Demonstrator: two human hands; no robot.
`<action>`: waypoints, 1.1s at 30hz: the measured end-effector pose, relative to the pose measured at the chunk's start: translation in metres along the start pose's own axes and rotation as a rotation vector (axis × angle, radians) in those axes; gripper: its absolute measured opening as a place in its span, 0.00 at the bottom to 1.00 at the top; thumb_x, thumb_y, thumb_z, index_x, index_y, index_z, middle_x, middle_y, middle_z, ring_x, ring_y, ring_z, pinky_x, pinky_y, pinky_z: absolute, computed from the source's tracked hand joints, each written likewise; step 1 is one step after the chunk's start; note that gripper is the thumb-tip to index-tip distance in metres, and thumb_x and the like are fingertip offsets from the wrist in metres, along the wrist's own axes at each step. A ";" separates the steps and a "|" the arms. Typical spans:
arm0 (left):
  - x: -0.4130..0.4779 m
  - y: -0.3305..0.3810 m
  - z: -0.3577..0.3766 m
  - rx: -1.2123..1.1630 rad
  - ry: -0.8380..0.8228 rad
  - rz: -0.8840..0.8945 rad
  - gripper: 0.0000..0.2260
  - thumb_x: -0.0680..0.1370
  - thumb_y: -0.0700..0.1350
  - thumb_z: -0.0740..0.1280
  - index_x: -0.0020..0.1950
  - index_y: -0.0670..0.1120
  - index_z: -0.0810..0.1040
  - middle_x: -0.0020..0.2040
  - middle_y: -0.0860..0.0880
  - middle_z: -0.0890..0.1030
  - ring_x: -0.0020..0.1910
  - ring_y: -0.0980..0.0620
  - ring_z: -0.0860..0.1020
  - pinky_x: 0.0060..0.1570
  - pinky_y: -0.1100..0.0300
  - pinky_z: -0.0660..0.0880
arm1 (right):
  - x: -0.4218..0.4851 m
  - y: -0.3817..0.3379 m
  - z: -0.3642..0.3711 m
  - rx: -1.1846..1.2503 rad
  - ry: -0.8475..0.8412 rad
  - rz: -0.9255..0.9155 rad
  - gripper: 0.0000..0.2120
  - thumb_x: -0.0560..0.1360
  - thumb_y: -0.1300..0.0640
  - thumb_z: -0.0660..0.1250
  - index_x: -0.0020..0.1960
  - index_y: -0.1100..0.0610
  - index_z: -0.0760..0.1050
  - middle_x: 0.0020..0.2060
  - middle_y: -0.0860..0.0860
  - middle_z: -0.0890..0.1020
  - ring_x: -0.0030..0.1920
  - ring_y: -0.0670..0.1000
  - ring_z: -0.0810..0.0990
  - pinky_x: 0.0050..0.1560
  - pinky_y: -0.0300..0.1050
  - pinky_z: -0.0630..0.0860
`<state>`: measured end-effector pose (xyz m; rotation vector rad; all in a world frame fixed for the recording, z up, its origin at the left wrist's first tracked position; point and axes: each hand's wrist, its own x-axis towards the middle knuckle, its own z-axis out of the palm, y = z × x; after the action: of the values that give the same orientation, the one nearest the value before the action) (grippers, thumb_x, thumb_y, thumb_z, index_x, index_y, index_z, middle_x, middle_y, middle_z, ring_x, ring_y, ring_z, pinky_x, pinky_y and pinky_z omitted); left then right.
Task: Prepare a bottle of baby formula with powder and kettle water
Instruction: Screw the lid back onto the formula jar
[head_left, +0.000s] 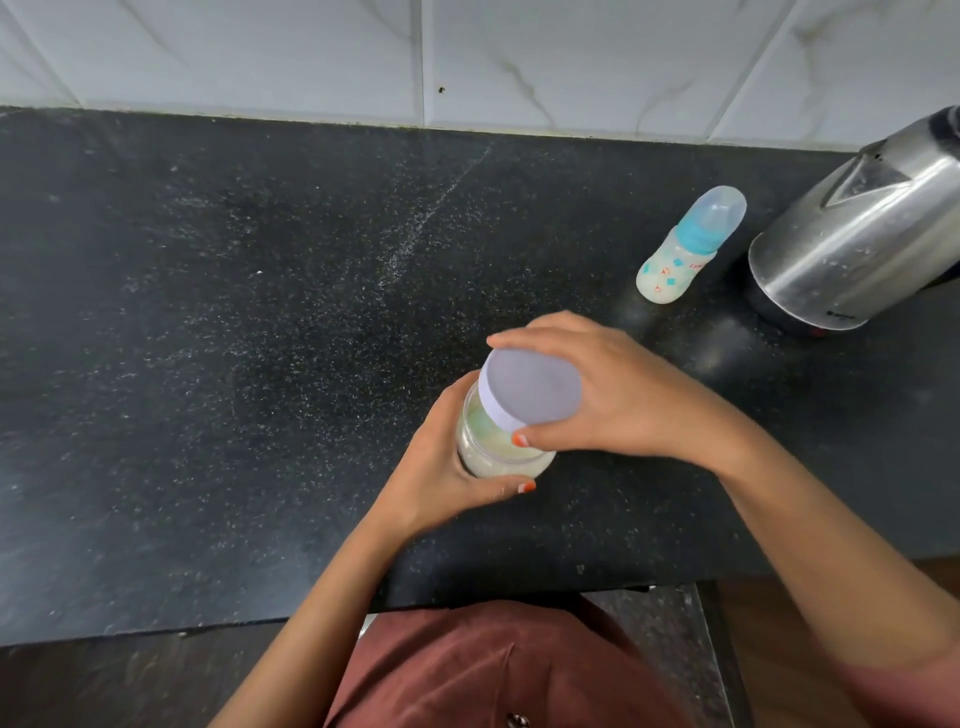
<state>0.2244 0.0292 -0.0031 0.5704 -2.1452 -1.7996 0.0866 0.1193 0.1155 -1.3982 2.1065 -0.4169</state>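
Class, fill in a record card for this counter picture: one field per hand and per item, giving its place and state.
left grip: holds the powder jar by its body
right grip: curled round the jar lid, which sits on the jar
baby bottle: stands capped on the counter, beside the kettle, not touching
kettle: steel, at the counter's right end

On my feed, a rust-brown garment (467, 670) of plain cloth, creased in soft folds, fills the near edge. Low on it sits a small dark round fitting (517, 719), perhaps a button, cut off by the frame. A pinkish-brown sleeve (930, 691) shows at the near right corner. The thumbnails of the left hand (447, 467) and right hand (613, 395) wear orange polish.
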 end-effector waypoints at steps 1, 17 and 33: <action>0.000 0.000 0.000 -0.005 0.004 0.000 0.38 0.57 0.54 0.76 0.63 0.61 0.62 0.61 0.60 0.71 0.60 0.68 0.70 0.54 0.75 0.67 | -0.002 -0.001 0.005 -0.010 -0.006 0.011 0.35 0.63 0.46 0.74 0.67 0.38 0.64 0.61 0.40 0.67 0.61 0.44 0.70 0.61 0.51 0.70; -0.001 -0.004 0.001 -0.039 0.005 0.023 0.35 0.60 0.50 0.75 0.65 0.57 0.65 0.60 0.57 0.73 0.59 0.61 0.72 0.53 0.70 0.70 | -0.005 -0.023 0.039 -0.379 0.028 0.077 0.35 0.68 0.48 0.69 0.68 0.43 0.54 0.65 0.48 0.60 0.61 0.53 0.68 0.45 0.45 0.66; -0.001 -0.003 0.002 -0.004 0.023 0.043 0.38 0.58 0.55 0.76 0.64 0.60 0.63 0.62 0.61 0.71 0.62 0.66 0.69 0.56 0.75 0.66 | -0.017 -0.026 0.006 -0.345 -0.082 0.089 0.42 0.69 0.51 0.71 0.73 0.42 0.49 0.72 0.45 0.57 0.72 0.50 0.58 0.64 0.50 0.67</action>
<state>0.2245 0.0312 -0.0068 0.5371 -2.1222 -1.7655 0.1139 0.1246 0.1298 -1.4710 2.2365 0.0432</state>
